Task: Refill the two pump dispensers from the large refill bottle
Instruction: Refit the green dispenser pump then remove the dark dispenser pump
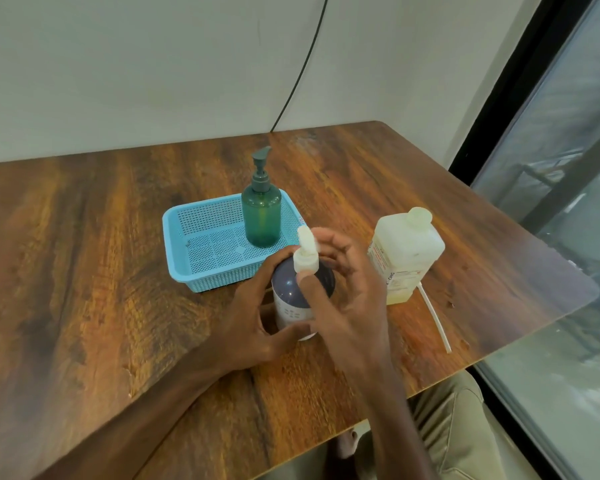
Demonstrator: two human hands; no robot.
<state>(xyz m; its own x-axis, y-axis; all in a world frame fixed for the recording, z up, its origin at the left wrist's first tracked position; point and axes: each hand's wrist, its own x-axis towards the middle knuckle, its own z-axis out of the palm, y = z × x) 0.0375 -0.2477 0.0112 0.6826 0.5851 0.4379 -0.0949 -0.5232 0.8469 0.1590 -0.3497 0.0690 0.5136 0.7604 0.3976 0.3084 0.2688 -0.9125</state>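
A dark purple bottle (291,292) with a white flip-top cap (305,258), lid standing open, stands upright on the table. My left hand (253,317) wraps around its body. My right hand (340,289) is at the cap, thumb and fingers around it. A green pump dispenser (261,213) stands upright in the right part of a blue basket (201,251). A square translucent white bottle (404,254) with a round cap stands to the right, a little yellowish liquid at its bottom.
A thin white tube (435,320) lies on the wooden table (84,271) by the square bottle, near the right edge. A black cable (302,71) hangs down the wall behind. A window runs along the right side.
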